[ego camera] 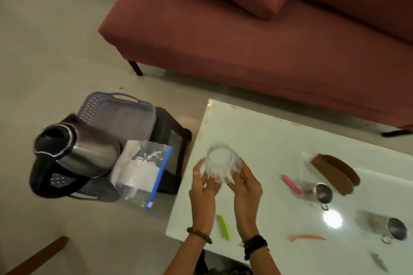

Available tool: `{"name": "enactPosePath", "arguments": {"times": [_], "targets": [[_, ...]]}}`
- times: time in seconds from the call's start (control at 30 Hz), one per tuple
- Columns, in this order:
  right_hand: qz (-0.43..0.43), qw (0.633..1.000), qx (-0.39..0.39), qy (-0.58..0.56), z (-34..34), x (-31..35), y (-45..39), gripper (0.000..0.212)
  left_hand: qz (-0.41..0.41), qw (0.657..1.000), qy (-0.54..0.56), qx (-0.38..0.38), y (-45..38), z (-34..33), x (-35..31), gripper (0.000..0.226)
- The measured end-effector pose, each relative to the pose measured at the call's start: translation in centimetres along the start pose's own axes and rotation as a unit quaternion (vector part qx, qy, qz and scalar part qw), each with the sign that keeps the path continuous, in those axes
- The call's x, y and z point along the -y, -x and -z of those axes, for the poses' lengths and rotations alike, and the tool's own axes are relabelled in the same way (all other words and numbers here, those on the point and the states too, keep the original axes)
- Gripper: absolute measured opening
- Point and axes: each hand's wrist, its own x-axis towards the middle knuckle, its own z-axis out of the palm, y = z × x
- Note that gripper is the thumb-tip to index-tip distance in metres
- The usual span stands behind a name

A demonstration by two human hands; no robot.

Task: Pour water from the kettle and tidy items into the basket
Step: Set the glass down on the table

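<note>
Both my hands hold a clear glass bowl (222, 164) above the left part of the white table (268, 136). My left hand (204, 187) grips its left side and my right hand (244, 187) its right side. To the left, a grey plastic basket (93, 105) sits on a dark stool (176, 140). Inside the basket stand a steel kettle (73, 152) with a black handle and a clear zip bag (145, 169) with a blue seal, which leans over the basket's edge.
On the table lie a green stick (224, 227), a pink stick (291, 184), an orange strip (307, 238), two small steel cups (324, 193) (396, 229) and a brown wooden holder (335, 173). A red sofa (245, 29) stands behind the table.
</note>
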Motion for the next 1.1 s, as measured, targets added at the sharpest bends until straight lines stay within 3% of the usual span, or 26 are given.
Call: {"name": "enactPosePath", "arguments": {"times": [0.17,0.33,0.77,1.1], "targets": [[-0.047,0.999,-0.007,-0.019,11.4,-4.2,-1.6,0.038,0.075,0.997,-0.028,0.022,4.1,-6.6,7.7,0.038],[-0.097,0.995,-0.003,-0.025,17.3,-8.6,-3.3,0.038,0.156,0.987,-0.045,0.009,4.6,-10.2,13.7,0.040],[-0.142,0.988,0.013,-0.061,20.0,-13.6,-6.7,0.034,0.192,0.977,-0.068,-0.060,2.2,-12.9,19.4,0.039],[-0.154,0.986,0.045,-0.045,20.5,-14.3,-6.7,0.038,0.197,0.977,-0.059,-0.047,2.8,-12.9,19.8,0.039]]}}
